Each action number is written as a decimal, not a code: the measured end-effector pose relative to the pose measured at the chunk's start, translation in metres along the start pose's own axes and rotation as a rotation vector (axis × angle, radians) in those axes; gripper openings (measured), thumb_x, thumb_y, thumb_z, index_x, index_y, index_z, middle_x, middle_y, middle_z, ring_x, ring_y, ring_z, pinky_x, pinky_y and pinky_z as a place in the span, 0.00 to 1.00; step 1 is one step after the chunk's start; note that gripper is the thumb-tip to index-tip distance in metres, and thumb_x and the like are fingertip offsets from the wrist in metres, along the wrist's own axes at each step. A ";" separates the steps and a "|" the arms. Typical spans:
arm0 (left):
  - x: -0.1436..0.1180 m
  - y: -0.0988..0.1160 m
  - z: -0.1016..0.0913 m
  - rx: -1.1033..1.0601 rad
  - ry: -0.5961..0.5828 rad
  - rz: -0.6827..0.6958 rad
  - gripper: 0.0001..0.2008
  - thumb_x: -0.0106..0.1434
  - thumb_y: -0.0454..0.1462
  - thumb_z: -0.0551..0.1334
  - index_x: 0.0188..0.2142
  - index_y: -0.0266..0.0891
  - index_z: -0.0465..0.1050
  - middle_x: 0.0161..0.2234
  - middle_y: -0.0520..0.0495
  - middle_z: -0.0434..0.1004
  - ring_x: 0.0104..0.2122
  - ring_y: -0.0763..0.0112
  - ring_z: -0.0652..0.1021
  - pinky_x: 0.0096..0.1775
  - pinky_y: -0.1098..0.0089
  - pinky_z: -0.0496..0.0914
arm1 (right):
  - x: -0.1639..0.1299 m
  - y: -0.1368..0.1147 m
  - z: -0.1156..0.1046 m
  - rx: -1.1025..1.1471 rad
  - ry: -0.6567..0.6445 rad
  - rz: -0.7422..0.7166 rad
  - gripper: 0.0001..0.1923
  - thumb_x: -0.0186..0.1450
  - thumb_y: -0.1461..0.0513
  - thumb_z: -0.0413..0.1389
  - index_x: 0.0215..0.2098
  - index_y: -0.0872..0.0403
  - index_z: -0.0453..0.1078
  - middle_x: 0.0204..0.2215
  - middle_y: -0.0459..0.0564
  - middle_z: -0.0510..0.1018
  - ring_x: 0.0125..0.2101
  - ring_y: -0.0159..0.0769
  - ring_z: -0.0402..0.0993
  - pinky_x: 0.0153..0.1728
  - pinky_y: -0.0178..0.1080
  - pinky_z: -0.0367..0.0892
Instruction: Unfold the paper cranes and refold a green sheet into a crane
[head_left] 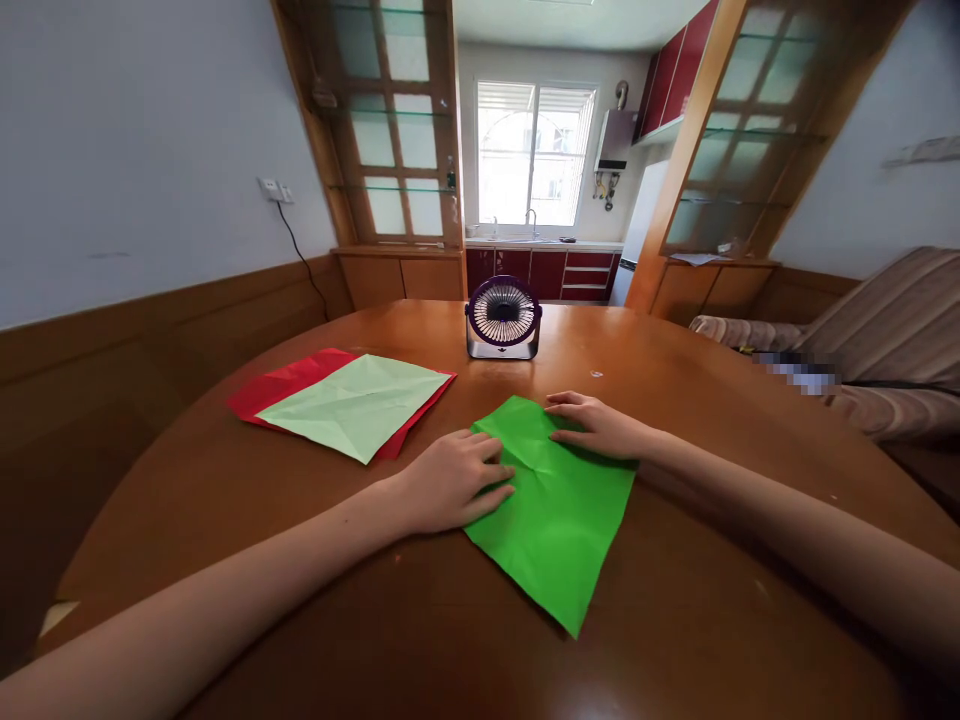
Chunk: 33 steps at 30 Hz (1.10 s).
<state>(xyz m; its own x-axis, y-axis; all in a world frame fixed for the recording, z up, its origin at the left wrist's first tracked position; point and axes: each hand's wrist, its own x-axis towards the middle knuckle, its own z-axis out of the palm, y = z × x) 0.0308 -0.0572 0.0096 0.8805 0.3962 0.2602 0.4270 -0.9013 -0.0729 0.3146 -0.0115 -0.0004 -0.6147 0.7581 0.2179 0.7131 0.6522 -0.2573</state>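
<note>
A bright green sheet of paper (pixel 555 510) with faint creases lies flat on the brown wooden table (pixel 315 560), one corner pointing toward me. My left hand (pixel 457 480) rests on its left edge, fingers stretched out and slightly bent over the paper. On its upper right side lies my right hand (pixel 596 425), palm down with the fingers apart. Neither hand grips anything. To the left are a pale green creased sheet (pixel 356 400) and, partly hidden beneath it, red paper (pixel 292 380).
A small purple desk fan (pixel 502 315) stands at the far side of the table, beyond the green paper. A striped sofa (pixel 892 330) is at the right. Farther back are wooden shelves (pixel 397 130) and a kitchen with a window (pixel 536 150).
</note>
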 end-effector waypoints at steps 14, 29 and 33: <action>-0.006 -0.026 0.016 -0.145 -0.057 -0.111 0.22 0.71 0.45 0.50 0.61 0.44 0.63 0.64 0.43 0.60 0.61 0.60 0.65 0.62 0.57 0.58 | 0.024 -0.006 0.001 -0.077 -0.006 -0.105 0.21 0.67 0.54 0.54 0.55 0.54 0.69 0.57 0.60 0.68 0.56 0.49 0.67 0.57 0.54 0.61; -0.007 -0.040 0.017 0.033 -0.176 -0.262 0.31 0.71 0.52 0.45 0.65 0.34 0.56 0.65 0.38 0.54 0.65 0.57 0.58 0.64 0.57 0.52 | 0.002 -0.006 -0.028 0.120 0.093 0.102 0.04 0.57 0.64 0.58 0.32 0.55 0.73 0.24 0.46 0.74 0.25 0.31 0.67 0.26 0.35 0.62; -0.006 -0.041 0.015 0.038 -0.150 -0.271 0.23 0.73 0.44 0.46 0.62 0.39 0.62 0.65 0.39 0.57 0.63 0.56 0.61 0.62 0.55 0.55 | -0.007 -0.011 -0.020 0.228 0.152 -0.039 0.11 0.63 0.61 0.55 0.43 0.53 0.74 0.30 0.48 0.75 0.29 0.33 0.69 0.31 0.37 0.66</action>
<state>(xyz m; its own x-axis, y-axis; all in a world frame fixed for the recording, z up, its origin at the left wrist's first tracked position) 0.0106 -0.0198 -0.0038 0.7531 0.6449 0.1303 0.6550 -0.7535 -0.0568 0.3181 -0.0243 0.0200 -0.5705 0.7350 0.3665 0.5849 0.6768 -0.4470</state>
